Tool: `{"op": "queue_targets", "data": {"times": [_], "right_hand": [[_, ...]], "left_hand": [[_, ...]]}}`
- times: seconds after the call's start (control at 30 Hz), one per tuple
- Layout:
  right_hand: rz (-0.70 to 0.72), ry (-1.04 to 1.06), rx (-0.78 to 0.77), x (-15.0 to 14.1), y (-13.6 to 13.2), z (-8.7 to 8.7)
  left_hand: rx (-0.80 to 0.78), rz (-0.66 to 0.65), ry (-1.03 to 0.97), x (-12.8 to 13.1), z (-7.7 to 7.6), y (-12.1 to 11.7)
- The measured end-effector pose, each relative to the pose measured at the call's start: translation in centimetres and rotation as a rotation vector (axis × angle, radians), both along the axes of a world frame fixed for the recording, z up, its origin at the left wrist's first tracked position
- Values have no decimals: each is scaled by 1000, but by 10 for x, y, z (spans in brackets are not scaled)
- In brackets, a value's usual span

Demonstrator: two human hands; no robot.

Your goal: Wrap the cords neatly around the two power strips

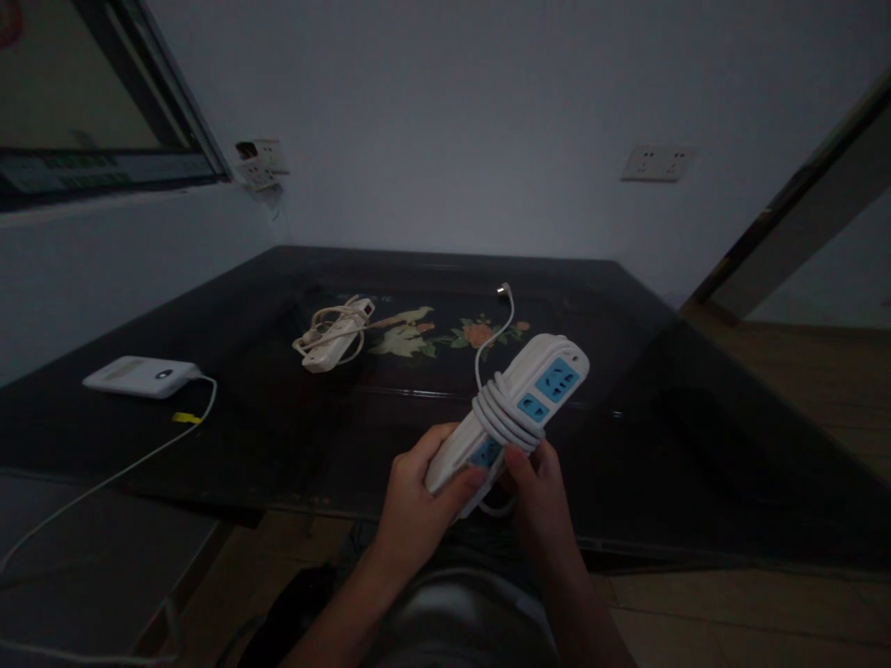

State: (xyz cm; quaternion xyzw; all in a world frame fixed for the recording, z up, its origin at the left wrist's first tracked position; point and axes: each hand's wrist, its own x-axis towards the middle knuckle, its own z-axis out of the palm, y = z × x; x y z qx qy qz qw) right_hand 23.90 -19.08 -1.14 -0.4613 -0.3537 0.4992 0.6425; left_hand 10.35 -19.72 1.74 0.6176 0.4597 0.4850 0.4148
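Note:
I hold a white power strip (549, 371) with blue socket faces above the near edge of a dark table (243, 417). Its white cord (505, 413) is wound in several loops round the middle of the strip. My left hand (418, 501) is closed round the strip's near end, thumb on top. My right hand (533, 496) is closed too, its thumb pressing on the cord coil from below. A loose end of thin cable (497, 320) rises behind the strip.
A second cream power strip (334, 339) with wrapped cord lies further back on the table. A white box (139, 376) with a cable sits at the left. Wall sockets (658, 162) are on the far wall. A flower pattern (418, 334) decorates the tabletop.

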Motion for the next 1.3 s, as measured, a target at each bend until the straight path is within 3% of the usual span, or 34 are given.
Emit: {"op": "queue_targets", "data": {"times": [0.2,0.5,0.7,0.87,1.03,1.17,1.3], "right_hand": [[46,-16,58,2,1,-3],[100,-100,85,4,1,16],[85,-118,88,3,0,13],[97,-151,93,4,0,14],[183,-148,154,6,0,17],[315,-239,162,13,2,23],[313,-375,70,31,8,27]], "left_hand": [[28,51,53,2,0,-4],[46,43,56,0,-1,-1],[128,105,68,2,-6,-4],[243,46,99,-2,-11,-2],[91,40,-41,-4,-9,0],[-104,76,-351,-5,-7,3],[-347,75,-589,-11,-5,10]]}}
